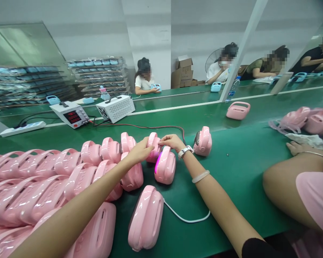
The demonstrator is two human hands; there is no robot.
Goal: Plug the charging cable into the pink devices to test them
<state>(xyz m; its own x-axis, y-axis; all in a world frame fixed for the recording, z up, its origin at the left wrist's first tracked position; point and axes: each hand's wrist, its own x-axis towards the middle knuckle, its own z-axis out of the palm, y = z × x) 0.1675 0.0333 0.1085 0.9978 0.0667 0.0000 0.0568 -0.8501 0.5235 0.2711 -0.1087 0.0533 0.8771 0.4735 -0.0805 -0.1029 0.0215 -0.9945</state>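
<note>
- While both hands meet on it, the pink shell (152,147) stands upright on the green belt (239,168), behind a glowing pink unit (165,166).
- Left hand (140,150) and right hand (173,142) pinch its top edges from either side.
- Glossy moulded plastic: probably light, stiff, slippery; the rims look the safest hold.

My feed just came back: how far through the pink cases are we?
Many pink cases lie stacked in rows at left; whether they are finished cannot be told. In hand: the left hand and right hand both touch one case beside a glowing case. Another case is on a white cable.
</note>
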